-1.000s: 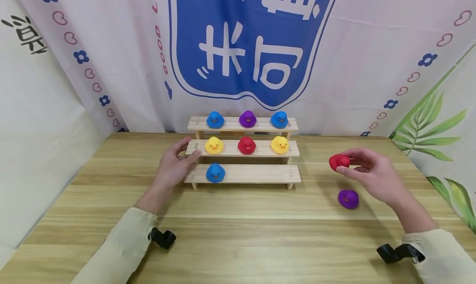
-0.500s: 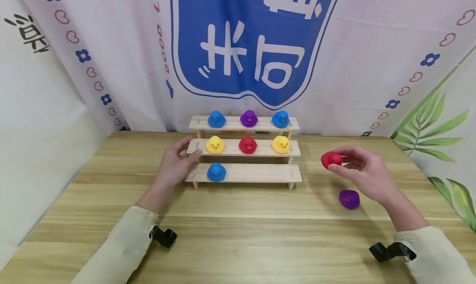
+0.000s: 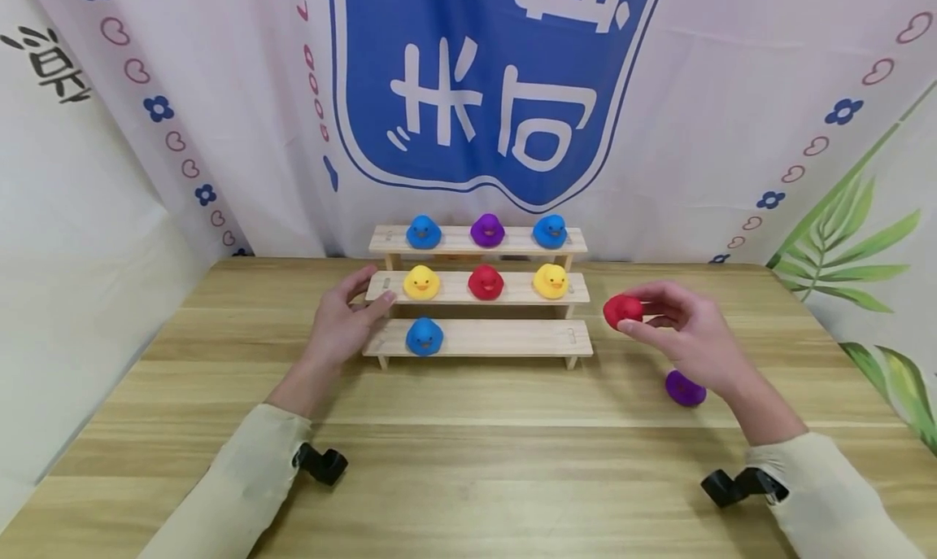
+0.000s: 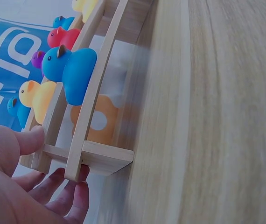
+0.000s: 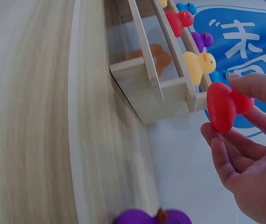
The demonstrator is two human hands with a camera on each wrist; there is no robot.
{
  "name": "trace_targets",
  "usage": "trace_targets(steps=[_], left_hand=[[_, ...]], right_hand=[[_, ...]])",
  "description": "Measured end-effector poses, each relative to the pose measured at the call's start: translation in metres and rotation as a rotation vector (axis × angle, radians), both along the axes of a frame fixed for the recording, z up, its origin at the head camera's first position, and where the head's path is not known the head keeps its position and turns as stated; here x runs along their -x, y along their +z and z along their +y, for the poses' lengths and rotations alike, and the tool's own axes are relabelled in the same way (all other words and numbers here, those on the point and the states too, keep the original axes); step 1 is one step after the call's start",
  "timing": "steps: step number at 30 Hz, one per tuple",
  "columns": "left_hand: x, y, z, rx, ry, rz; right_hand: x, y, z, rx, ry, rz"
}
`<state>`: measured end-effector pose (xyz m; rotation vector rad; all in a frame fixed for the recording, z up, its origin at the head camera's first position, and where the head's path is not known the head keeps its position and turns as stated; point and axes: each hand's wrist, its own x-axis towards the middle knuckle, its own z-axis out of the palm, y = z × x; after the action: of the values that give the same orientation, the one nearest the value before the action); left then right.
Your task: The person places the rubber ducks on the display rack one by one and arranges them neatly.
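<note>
A red rubber duck (image 3: 623,312) is pinched between the thumb and fingers of my right hand (image 3: 691,331), raised off the table to the right of a three-step wooden stand (image 3: 505,338). My left hand (image 3: 346,319) grips the stand's left end; in the left wrist view its thumb (image 4: 30,140) lies on the middle step and its fingers curl round the end. One blue duck (image 3: 424,337) sits at the left of the lowest step. The middle step bears a yellow duck (image 3: 421,283), another red duck (image 3: 486,282) and a second yellow duck (image 3: 551,281).
On the top step stand a blue duck (image 3: 423,232), a purple duck (image 3: 487,230) and another blue duck (image 3: 550,231). A loose purple duck (image 3: 685,388) lies on the wooden table (image 3: 468,469) below my right hand. A printed curtain (image 3: 703,136) hangs behind.
My right hand has moved left toward the stand, carrying the red duck. The left hand has kept its place on the stand's end.
</note>
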<state>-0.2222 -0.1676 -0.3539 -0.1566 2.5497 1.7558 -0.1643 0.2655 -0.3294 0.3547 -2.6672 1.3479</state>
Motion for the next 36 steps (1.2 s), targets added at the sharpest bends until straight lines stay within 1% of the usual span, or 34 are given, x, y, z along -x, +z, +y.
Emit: trace_targets(steps=[9, 16, 22, 36], left_hand=[[-0.002, 0.001, 0.001, 0.006, -0.004, -0.002], [-0.003, 0.001, 0.0, 0.014, -0.006, 0.015], [-0.002, 0.0, 0.0, 0.02, -0.005, 0.017], [-0.004, 0.001, 0.0, 0.022, -0.005, 0.015]], right_hand=[[0.004, -0.002, -0.016, 0.021, 0.046, 0.006], [0.007, -0.002, -0.029, 0.037, 0.071, -0.004], [0.008, -0.001, -0.038, 0.057, 0.092, -0.028], [0.008, 0.001, -0.054, 0.087, 0.137, -0.042]])
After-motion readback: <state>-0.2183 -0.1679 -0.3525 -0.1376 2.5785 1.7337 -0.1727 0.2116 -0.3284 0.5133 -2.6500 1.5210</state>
